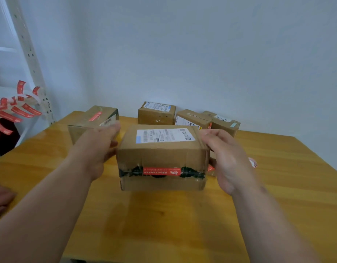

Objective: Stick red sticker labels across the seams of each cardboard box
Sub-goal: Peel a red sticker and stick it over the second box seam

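A cardboard box (162, 158) with a white shipping label on top stands in the middle of the wooden table (163, 221). A red sticker label (161, 171) lies across the black-taped seam on its near face. My left hand (99, 149) presses flat against the box's left side, fingers straight. On the opposite side my right hand (226, 156) touches the box with relaxed fingers near the top right corner. Another red sticker (210, 168) shows partly on the right side, behind my right hand.
Behind stand more boxes: one at left (91, 120) with a red sticker on top, one at centre back (156, 113), two at back right (194, 119) (225, 123). A strip of red stickers (14, 109) hangs on the white rack at left. Another person's hand (1, 198) rests at the table's left edge.
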The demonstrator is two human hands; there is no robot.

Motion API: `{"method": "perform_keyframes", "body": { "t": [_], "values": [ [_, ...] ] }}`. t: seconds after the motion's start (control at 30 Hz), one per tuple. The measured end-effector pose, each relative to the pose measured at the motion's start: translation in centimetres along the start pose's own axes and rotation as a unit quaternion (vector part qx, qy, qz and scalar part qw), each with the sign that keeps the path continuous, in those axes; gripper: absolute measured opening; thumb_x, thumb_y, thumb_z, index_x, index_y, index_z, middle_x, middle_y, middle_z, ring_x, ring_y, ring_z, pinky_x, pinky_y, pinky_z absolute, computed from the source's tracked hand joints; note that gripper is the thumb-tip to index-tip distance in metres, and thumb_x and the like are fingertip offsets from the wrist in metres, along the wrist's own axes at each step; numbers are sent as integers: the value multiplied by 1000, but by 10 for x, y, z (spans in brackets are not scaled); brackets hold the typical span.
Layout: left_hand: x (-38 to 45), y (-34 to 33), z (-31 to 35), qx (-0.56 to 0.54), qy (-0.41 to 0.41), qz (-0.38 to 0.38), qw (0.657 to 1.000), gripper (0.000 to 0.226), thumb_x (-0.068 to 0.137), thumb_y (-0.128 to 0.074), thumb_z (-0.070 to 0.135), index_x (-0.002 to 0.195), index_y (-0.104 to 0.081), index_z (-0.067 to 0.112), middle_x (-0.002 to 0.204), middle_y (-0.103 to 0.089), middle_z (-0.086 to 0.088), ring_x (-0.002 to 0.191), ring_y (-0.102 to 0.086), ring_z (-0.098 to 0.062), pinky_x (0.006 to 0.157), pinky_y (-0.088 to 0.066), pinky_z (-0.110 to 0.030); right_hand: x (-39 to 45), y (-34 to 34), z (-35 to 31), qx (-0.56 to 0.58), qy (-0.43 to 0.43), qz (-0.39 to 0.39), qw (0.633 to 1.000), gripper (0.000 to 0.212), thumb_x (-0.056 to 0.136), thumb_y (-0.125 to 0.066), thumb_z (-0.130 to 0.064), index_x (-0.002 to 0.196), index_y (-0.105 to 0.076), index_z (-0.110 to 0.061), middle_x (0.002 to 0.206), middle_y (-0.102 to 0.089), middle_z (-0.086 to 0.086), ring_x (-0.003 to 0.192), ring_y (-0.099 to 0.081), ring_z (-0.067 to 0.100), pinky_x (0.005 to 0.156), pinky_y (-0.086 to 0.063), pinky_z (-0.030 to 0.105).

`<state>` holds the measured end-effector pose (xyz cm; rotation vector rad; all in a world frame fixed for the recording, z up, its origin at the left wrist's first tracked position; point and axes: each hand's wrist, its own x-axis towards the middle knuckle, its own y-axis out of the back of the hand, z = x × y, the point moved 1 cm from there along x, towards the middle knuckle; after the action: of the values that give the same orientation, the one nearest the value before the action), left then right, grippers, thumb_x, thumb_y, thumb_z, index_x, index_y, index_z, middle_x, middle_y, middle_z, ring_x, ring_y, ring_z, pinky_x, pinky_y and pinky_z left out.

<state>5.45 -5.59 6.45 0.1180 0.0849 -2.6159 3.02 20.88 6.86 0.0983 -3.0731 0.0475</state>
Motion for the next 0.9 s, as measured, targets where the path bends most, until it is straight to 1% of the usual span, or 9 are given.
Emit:
{"method": "perform_keyframes", "body": {
  "t": [0.07, 0.2, 0.3, 0.37, 0.43, 0.53, 0.6, 0.67, 0.9],
  "values": [
    [-3, -5, -9, -52, 32, -19, 998, 35, 91, -65, 30, 117, -62, 7, 101, -66, -7, 87, -62, -20, 67, -51, -30, -2, -7, 7, -1, 13, 10, 1000, 29, 90, -66, -34, 118, -60, -27, 113, -62, -9, 103, -59, 9, 76, -43, 24],
    [-13, -10, -17, -62, 5, -31, 998, 17, 92, -64, 24, 99, -70, 10, 93, -73, -4, 99, -65, -21, 92, -52, -37, -2, -7, 18, 32, -12, -16, 999, 34, 92, -64, -30, 125, -56, -31, 99, -61, -26, 88, -59, -7, 72, -42, 15],
    [-10, -8, -20, -90, -45, -29, 994, 27, 94, -60, 24, 120, -64, 15, 103, -70, -5, 101, -65, -18, 91, -52, -35, 3, -2, 17, 26, -22, 3, 999, 48, 74, -69, -48, 116, -60, -25, 111, -65, -13, 105, -60, 9, 100, -43, 35],
    [-8, -8, -22, -123, -54, -35, 990, 31, 95, -59, 23, 125, -61, 14, 97, -65, -4, 92, -60, -15, 90, -51, -35, 4, 0, 17, 15, -20, 24, 999, 46, 69, -64, -50, 105, -67, -22, 99, -68, -8, 105, -60, 17, 92, -42, 38],
    [-5, -7, -26, -133, -40, -43, 989, 25, 96, -59, 27, 115, -66, 12, 85, -58, -3, 84, -54, -17, 91, -51, -38, 3, 0, 23, 1, -30, 27, 999, 24, 83, -59, -44, 92, -68, -24, 79, -64, -13, 93, -58, 15, 84, -40, 33],
    [-8, -6, -35, -120, 9, -31, 992, 28, 95, -57, 39, 98, -70, 14, 76, -51, -3, 77, -49, -19, 82, -52, -36, -1, 0, 35, -36, -75, 50, 995, 44, 76, -56, -63, 97, -65, -24, 87, -60, -8, 97, -54, 19, 100, -40, 43],
    [-11, -7, -43, -85, 28, -27, 996, 38, 95, -52, 48, 102, -68, 14, 80, -55, -4, 77, -52, -18, 77, -52, -34, -2, 1, 40, -51, -94, 44, 993, 59, 71, -52, -71, 105, -68, -25, 102, -64, -6, 105, -55, 19, 105, -38, 48],
    [-14, -9, -49, -49, 26, -26, 998, 42, 94, -50, 52, 104, -65, 14, 94, -65, -4, 89, -61, -18, 76, -52, -34, -2, 1, 41, -62, -98, 47, 992, 46, 83, -48, -67, 101, -70, -31, 108, -67, -9, 108, -58, 18, 104, -39, 46],
    [-13, -12, -50, 21, 19, -55, 998, 20, 92, -64, 29, 96, -60, 10, 102, -61, -10, 97, -58, -25, 79, -53, -40, 1, 8, 40, -158, -88, 66, 981, 36, 90, -57, -51, 102, -55, -17, 105, -62, 5, 98, -58, 23, 95, -47, 46]
  ]
}}
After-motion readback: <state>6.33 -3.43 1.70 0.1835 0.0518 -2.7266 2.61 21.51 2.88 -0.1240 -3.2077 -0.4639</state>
